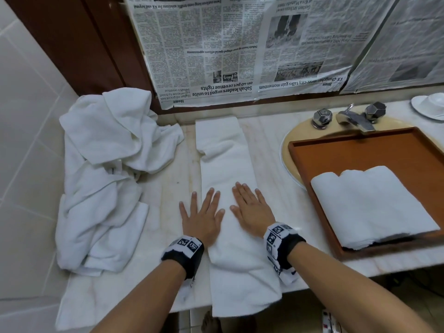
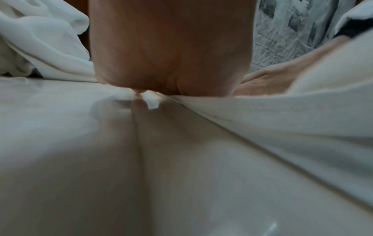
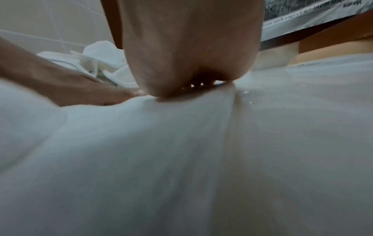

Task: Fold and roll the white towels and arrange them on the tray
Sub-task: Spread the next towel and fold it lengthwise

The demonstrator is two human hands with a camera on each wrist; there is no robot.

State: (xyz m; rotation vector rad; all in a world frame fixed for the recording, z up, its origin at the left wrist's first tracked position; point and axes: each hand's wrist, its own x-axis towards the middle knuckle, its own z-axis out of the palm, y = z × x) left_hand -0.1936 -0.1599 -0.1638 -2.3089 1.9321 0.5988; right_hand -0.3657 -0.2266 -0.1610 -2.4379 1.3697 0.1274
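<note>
Pale marble surface (image 1: 165,195). Upside-down newspaper sheets (image 1: 216,44) on wall, headline "Sabah leaders urged to unite". Heap of crumpled white towels (image 1: 103,179) at left. Long folded white towel strip (image 1: 230,188) at centre. Brown wooden tray (image 1: 355,150) over sink, holding rolled white towels (image 1: 370,203). Left hand (image 1: 203,218), right hand (image 1: 252,210) flat on strip, fingers spread.

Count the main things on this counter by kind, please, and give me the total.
Rolled towels on the tray: 3
Folded towel strip under both hands: 1
Heap of unfolded towels: 1 (number of towels inside cannot be told)
Wooden tray: 1
Tap handles: 2
Tap spout: 1
Saucer with cup: 1
Total: 10
</note>
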